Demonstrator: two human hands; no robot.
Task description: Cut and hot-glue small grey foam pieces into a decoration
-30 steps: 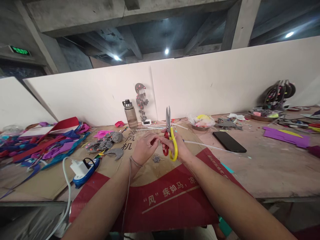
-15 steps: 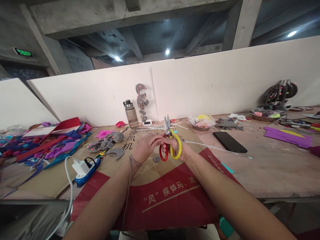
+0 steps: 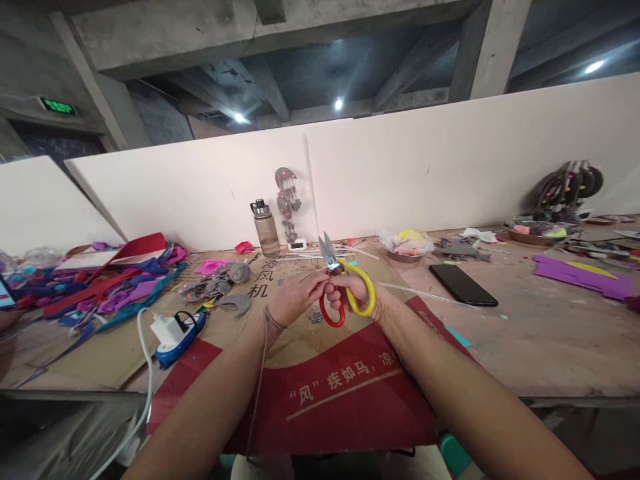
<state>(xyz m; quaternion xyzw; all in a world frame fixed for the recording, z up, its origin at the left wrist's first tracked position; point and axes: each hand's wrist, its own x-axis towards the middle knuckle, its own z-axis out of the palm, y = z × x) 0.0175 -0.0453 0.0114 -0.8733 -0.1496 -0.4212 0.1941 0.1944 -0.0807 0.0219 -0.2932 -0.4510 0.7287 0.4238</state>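
Note:
My right hand [image 3: 363,292] is closed on a pair of scissors [image 3: 344,287] with one red and one yellow handle loop; the short blades point up and to the left. My left hand [image 3: 295,295] is pinched against the right hand's fingertips, on something too small to make out. A thin thread hangs from my left wrist. Both hands hover over a brown and red cardboard sheet [image 3: 325,387] with white characters. A small grey cut-out piece [image 3: 315,316] lies on the cardboard just below the hands.
Grey felt shapes [image 3: 215,288] and a heap of coloured strips [image 3: 100,287] lie to the left, near a blue power strip with a white plug [image 3: 176,331]. A water bottle [image 3: 265,228], a metal bowl [image 3: 406,244], a black phone [image 3: 463,285] and purple sheets [image 3: 580,273] sit beyond, before white partition boards.
The scissors have tipped from upright to leaning left and sunk lower in my right hand. Both hands stay together over the cardboard.

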